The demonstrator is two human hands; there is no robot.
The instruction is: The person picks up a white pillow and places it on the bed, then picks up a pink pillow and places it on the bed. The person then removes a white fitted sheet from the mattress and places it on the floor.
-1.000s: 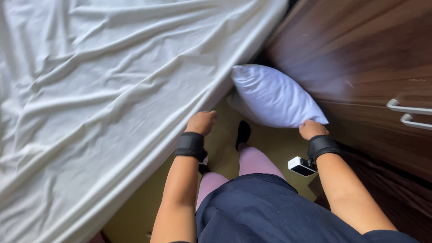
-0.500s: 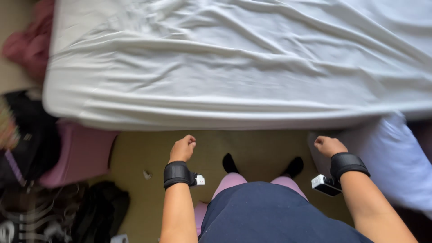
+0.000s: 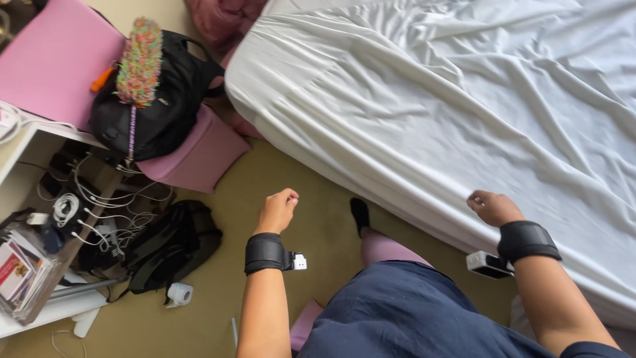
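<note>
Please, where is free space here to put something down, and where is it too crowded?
Free: the floor strip between the pink chair and the bed, near the left hand; also the bed's white sheet. Crowded: the left side, with black bags, cables and a tissue roll.

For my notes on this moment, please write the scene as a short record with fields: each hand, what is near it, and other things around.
left hand: left hand loosely curled, holds nothing, above the floor
right hand: right hand curled, at the edge of the white bed sheet; contact unclear
wrists: black wristband on each
left of view: black backpack on a pink chair, colourful duster on top
floor items: dark bag, small white roll
shelf: white shelf with tangled cables
</note>
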